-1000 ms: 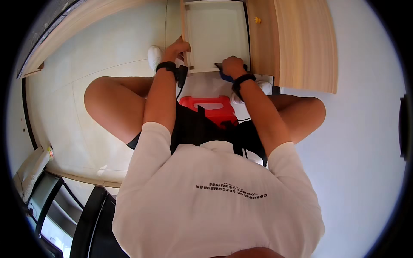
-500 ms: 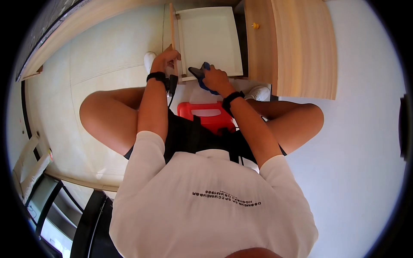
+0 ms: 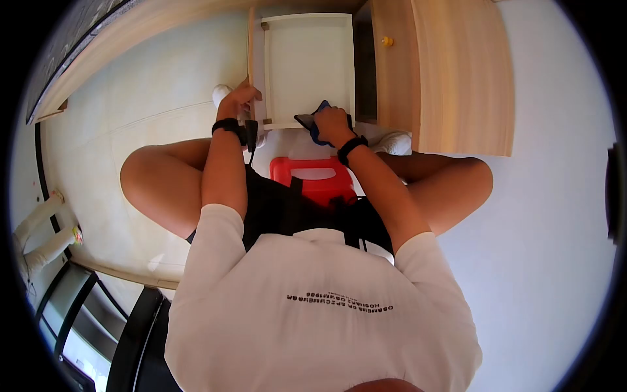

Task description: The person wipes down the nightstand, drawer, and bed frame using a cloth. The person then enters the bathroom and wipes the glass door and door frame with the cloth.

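Over the floor (image 3: 157,98), the drawer (image 3: 307,59) at twelve o'clock, its front (image 3: 258,59) gripped by the left hand (image 3: 243,97), has been drawn farther out, seemingly giving room at its six-o'clock rim (image 3: 281,125) to the cloth (image 3: 316,133) clenched in the right hand (image 3: 333,124).

Slotted red stool (image 3: 318,188), light tiled floor (image 3: 166,98) crossed by thin lines, another person's pale-clad legs (image 3: 47,251) at the far left, black-framed shelving (image 3: 75,313) at the lower left, long wood-edged furniture (image 3: 98,52) along the upper left, indistinct dark object (image 3: 612,196) at the right edge

The cloth (image 3: 306,121) is blue and grey, the drawer's inside (image 3: 308,65) white.
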{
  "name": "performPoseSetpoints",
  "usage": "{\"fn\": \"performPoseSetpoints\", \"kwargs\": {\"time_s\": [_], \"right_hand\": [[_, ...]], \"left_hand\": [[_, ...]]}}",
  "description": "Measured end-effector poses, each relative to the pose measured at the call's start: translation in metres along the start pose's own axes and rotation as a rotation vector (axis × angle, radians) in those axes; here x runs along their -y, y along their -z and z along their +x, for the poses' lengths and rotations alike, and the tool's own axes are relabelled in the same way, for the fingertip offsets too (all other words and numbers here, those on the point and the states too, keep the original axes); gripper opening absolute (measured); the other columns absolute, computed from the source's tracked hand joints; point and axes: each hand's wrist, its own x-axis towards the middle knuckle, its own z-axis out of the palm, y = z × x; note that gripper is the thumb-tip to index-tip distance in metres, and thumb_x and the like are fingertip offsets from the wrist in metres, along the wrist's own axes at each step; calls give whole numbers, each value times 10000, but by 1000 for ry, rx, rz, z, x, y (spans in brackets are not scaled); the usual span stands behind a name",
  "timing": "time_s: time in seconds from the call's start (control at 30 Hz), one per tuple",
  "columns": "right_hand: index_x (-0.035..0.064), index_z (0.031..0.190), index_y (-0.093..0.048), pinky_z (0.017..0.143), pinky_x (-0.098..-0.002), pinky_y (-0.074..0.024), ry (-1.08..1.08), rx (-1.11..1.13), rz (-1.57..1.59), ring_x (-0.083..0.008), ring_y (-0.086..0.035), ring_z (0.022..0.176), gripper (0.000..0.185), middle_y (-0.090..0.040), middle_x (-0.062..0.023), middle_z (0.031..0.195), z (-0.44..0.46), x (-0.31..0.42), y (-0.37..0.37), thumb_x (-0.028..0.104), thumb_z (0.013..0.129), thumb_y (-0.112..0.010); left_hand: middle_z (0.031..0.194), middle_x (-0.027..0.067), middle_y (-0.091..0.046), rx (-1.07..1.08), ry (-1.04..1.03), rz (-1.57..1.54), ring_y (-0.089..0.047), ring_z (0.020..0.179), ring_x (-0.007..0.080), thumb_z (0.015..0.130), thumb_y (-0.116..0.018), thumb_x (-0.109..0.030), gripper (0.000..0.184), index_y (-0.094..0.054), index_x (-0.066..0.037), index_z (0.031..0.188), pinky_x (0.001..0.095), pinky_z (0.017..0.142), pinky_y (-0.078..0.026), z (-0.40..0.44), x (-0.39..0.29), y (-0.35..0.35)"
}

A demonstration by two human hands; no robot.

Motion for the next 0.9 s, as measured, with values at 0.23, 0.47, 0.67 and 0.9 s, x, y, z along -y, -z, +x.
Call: {"fn": "performPoseSetpoints", "kwargs": {"time_s": [0.23, 0.47, 0.67, 0.9], "right_hand": [[100, 765, -678, 571, -348, -523, 0, -186, -188, -230, -655, 755, 66, -654, -72, 767, 4, 9, -24, 118, 707, -703], [91, 759, -700, 604, -351, -544, 58, -177, -140, -240, -668, 772, 39, -672, -104, 821, 14, -4, -20, 111, 746, -669], [90, 752, -694, 610, -346, -543, 104, -198, -87, -239, -667, 793, 33, -667, -105, 826, 26, -15, -21, 107, 755, -665], [96, 819, -697, 613, -365, -540, 180, -111, -58, -241, -662, 809, 76, -663, -102, 865, 30, -23, -42, 126, 759, -663]], "left_hand": [[996, 83, -523, -43, -14, 45, -478, 867, 218, 693, -657, -97, 784, -368, -208, 1414, 416, 711, -447, -8, -1, -2], [987, 144, -544, -138, -12, 62, -548, 904, 284, 723, -598, -42, 768, -318, -179, 1425, 462, 680, -505, -11, -6, -5], [1216, 161, -508, -115, 130, -66, -509, 1069, 339, 708, -607, -64, 865, -251, -252, 1473, 502, 807, -456, -17, -11, -5], [1225, 148, -515, -173, 130, -82, -534, 1039, 327, 721, -601, -78, 877, -218, -275, 1484, 507, 757, -470, 2, 20, -10]]}}
